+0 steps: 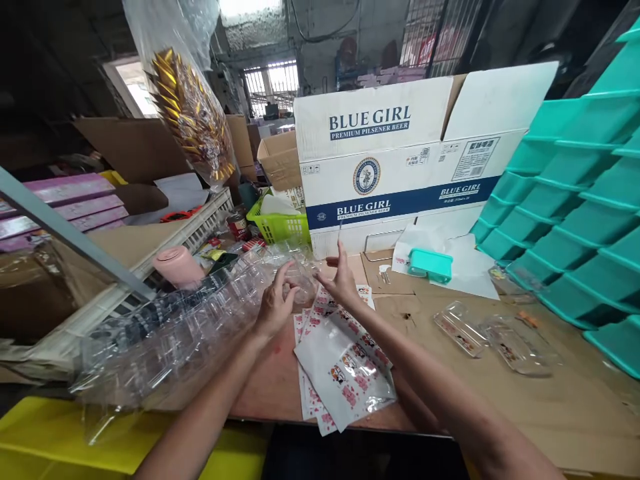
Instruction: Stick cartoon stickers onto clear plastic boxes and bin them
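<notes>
Seemingly, left hand [275, 303] with fingers curved at a clear, thin plastic shell [300, 283], near middle, right hand [343, 280] spread beside it, hands apart, glossy sticker sheets [350, 373] below.

Looks like a small packing workshop tbh: barred windows [273, 85] up at 12 o'clock, nested clear plastic trays [170, 333] along 9 o'clock, stacks of teal bins [575, 200] at 2 o'clock, and sticker sheets [345, 367] on a cardboard-covered counter [480, 400].
</notes>
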Motion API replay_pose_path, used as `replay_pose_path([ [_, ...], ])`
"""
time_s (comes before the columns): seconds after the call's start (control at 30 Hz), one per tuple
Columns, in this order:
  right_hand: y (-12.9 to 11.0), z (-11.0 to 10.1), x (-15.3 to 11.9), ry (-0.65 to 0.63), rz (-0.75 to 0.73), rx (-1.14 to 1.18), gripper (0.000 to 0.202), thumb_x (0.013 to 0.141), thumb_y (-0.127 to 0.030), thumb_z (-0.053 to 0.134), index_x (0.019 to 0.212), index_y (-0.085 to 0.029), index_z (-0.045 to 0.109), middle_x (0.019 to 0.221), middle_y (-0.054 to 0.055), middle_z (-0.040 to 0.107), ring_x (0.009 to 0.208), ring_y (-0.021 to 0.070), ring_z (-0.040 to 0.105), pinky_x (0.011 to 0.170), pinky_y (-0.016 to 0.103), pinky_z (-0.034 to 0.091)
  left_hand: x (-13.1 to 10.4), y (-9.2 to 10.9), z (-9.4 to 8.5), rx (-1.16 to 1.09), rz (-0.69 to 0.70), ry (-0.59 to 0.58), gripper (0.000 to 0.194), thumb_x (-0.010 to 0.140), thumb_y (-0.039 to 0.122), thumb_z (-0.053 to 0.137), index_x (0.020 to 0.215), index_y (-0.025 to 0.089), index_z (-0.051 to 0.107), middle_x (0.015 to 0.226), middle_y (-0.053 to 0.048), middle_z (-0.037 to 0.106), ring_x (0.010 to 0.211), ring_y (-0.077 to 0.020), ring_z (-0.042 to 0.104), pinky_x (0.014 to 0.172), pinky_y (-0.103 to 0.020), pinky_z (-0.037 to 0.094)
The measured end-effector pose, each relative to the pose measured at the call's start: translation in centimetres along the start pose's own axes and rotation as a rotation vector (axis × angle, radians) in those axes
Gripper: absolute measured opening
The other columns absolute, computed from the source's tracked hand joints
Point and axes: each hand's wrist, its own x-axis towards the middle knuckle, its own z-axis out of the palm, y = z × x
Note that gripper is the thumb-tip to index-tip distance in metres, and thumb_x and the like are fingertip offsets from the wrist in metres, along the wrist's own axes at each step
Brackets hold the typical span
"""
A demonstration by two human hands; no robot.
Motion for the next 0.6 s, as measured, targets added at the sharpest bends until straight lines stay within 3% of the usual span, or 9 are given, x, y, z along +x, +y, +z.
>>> replay_pose_path([
  [0.07,-0.3,0.4,-0.5,-0.064,0.027,0.092,0.115,0.071,-0.044,0.081,0.157,-0.021,0.008,0.123,0.017,0.062,0.115,0.0322,0.061,0.095,0.049,0.05,-1.1,0.7,-0.8,-0.188,-0.054,0.019,0.062,0.09,0.02,0.057,0.147,0.025,0.034,0.091,-0.002,0.065,0.09,-0.0157,0.065,0.093,-0.033,0.048],
  [0.2,-1.3,0.0,-3.6,-0.352,0.135,0.391,0.142,0.057,-0.041,0.091,0.157,-0.031,-0.01,0.145,0.019,0.047,0.13,0.033,0.052,0.098,0.049,0.051,-2.7,2.9,-1.8,-0.525,-0.107,0.03,0.069,0.091,0.024,0.06,0.151,0.024,0.027,0.091,-0.002,0.067,0.093,-0.0157,0.066,0.099,-0.035,0.047],
  [0.3,-2.0,-1.6,-5.5,-0.358,0.181,0.483,0.146,0.059,-0.04,0.091,0.155,-0.032,-0.019,0.142,0.017,0.049,0.127,0.0315,0.054,0.1,0.048,0.051,-3.8,4.0,-2.5,-0.583,-0.094,0.062,0.066,0.093,0.024,0.057,0.151,0.024,0.027,0.087,-0.001,0.067,0.091,-0.0158,0.067,0.102,-0.038,0.047],
  [0.37,-2.1,-3.5,-6.1,-0.294,0.179,0.418,0.145,0.062,-0.039,0.089,0.154,-0.03,-0.023,0.142,0.017,0.048,0.128,0.0307,0.053,0.104,0.048,0.048,-4.7,3.9,-3.1,-0.461,-0.076,0.049,0.063,0.094,0.023,0.054,0.152,0.025,0.027,0.087,-0.001,0.068,0.09,-0.0163,0.068,0.1,-0.039,0.049],
  [0.5,-1.9,-7.0,-6.9,-0.299,0.069,0.186,0.145,0.064,-0.04,0.088,0.153,-0.029,-0.027,0.156,0.017,0.032,0.131,0.0307,0.049,0.114,0.049,0.037,-6.3,2.6,-3.6,0.016,0.069,-0.192,0.048,0.091,0.021,0.055,0.139,0.025,0.051,0.103,-0.007,0.07,0.097,-0.023,0.067,0.092,-0.042,0.054],
  [0.53,-1.9,-7.4,-7.2,-0.314,0.028,0.14,0.145,0.064,-0.04,0.087,0.153,-0.029,-0.027,0.158,0.017,0.027,0.131,0.031,0.048,0.115,0.049,0.035,-6.5,2.7,-3.6,0.085,0.106,-0.191,0.044,0.09,0.023,0.058,0.134,0.023,0.057,0.11,-0.009,0.069,0.105,-0.0257,0.065,0.095,-0.044,0.052],
  [0.6,-2.0,-7.6,-8.0,-0.34,-0.04,0.084,0.143,0.066,-0.039,0.086,0.153,-0.029,-0.027,0.159,0.016,0.026,0.131,0.0312,0.047,0.114,0.049,0.037,-6.2,3.7,-3.2,0.096,0.096,-0.064,0.037,0.087,0.03,0.064,0.123,0.02,0.065,0.12,-0.012,0.065,0.117,-0.0287,0.06,0.102,-0.047,0.048],
])
